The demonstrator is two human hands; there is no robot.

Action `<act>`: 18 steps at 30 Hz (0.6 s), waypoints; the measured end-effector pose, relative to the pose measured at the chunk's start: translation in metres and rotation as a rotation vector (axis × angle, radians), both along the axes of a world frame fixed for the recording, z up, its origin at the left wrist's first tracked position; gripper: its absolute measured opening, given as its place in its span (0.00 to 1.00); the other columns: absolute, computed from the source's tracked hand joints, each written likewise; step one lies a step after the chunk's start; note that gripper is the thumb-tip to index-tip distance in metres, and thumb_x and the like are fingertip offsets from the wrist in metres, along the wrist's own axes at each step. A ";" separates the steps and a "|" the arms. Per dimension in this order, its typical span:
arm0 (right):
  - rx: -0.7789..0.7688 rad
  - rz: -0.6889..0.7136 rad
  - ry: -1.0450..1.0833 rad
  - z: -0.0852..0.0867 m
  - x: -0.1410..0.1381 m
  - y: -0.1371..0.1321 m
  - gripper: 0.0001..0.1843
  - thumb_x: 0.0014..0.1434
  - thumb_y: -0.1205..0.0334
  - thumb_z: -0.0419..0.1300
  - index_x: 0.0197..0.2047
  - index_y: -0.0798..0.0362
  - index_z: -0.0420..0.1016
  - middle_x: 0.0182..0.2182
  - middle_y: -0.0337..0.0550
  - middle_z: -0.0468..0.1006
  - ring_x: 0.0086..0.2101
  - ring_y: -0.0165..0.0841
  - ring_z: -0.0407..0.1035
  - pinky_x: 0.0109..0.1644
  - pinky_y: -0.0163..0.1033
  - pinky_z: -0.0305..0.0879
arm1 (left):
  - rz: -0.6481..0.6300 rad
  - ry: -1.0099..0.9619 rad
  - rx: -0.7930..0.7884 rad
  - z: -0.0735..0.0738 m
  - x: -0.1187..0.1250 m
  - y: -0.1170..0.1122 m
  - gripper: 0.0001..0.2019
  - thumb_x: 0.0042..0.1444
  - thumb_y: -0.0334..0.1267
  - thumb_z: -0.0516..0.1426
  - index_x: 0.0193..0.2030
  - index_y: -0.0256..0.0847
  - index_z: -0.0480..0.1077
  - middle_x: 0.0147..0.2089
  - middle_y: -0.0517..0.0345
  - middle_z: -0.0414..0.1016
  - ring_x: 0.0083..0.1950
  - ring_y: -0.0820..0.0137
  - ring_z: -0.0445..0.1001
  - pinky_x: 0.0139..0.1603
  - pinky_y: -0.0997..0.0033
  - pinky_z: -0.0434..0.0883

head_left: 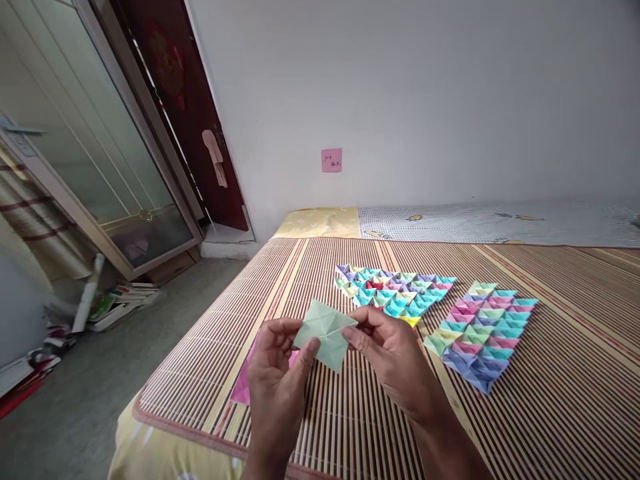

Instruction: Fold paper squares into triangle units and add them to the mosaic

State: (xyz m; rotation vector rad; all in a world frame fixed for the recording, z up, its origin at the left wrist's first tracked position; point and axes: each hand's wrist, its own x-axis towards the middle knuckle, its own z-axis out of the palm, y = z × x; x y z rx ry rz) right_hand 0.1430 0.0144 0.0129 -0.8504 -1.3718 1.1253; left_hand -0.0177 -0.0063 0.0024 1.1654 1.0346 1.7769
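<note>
A pale green folded paper square (326, 332) with crease lines is held up above a striped bamboo mat (560, 400). My left hand (276, 373) pinches its left edge, thumb on the front. My right hand (387, 357) pinches its right side with thumb and fingers. Beneath my left hand a pink sheet of paper (245, 383) lies flat on the mat.
Two flat panels of joined multicoloured origami pieces lie on the mat, one in the middle (395, 293), one to the right (480, 330). A pink sticky note (331, 160) is on the white wall. Books and papers (120, 303) are piled on the floor by a glass door at left.
</note>
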 end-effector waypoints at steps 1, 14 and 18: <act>-0.016 0.015 0.039 -0.001 0.000 0.001 0.11 0.62 0.53 0.68 0.38 0.51 0.80 0.30 0.38 0.78 0.33 0.33 0.73 0.39 0.37 0.70 | -0.007 -0.001 0.009 0.000 0.000 -0.001 0.14 0.53 0.39 0.71 0.43 0.41 0.73 0.38 0.57 0.77 0.39 0.69 0.77 0.38 0.75 0.76; -0.128 0.073 0.220 -0.023 -0.003 0.009 0.12 0.64 0.51 0.69 0.42 0.50 0.81 0.33 0.40 0.79 0.35 0.34 0.73 0.42 0.39 0.71 | 0.003 0.035 0.103 0.004 0.000 -0.005 0.10 0.55 0.35 0.70 0.40 0.42 0.75 0.45 0.53 0.79 0.46 0.65 0.79 0.45 0.69 0.77; -0.136 0.081 0.239 -0.022 -0.005 0.009 0.11 0.64 0.51 0.69 0.41 0.50 0.81 0.34 0.40 0.80 0.36 0.35 0.74 0.44 0.40 0.72 | -0.010 0.027 0.109 0.005 0.003 -0.008 0.08 0.56 0.35 0.69 0.40 0.42 0.75 0.48 0.53 0.78 0.47 0.66 0.78 0.45 0.70 0.76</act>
